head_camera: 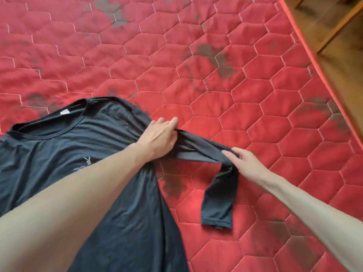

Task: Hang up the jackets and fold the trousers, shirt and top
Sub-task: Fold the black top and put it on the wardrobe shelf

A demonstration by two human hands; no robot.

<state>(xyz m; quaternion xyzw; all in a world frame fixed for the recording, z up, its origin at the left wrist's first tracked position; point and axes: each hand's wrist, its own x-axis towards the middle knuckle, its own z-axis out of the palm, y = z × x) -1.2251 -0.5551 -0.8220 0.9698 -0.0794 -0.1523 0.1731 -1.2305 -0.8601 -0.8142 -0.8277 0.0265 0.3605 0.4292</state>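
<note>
Red quilted mattress [225, 79] w/ hexagon stitching & dark blotches runs under both hands and far beyond them. Black long-sleeve top [64, 146] lies front-up on it, body spreading back from the left hand [157, 138] toward the person, round neckline w/ white tag up-left of that hand, small white rabbit logo on the chest just by the left forearm. Its sleeve [198, 149] stretches taut btwn the two hands, then folds at the right hand [245, 163] and drops toward the person, cuff flat on the mattress below that hand. Left hand grips the sleeve at the shoulder end, fingers curled over the fabric. Right hand pinches the sleeve at the bend, thumb on top. Wooden floor [324, 26] past the mattress edge, up-right of right hand.
</note>
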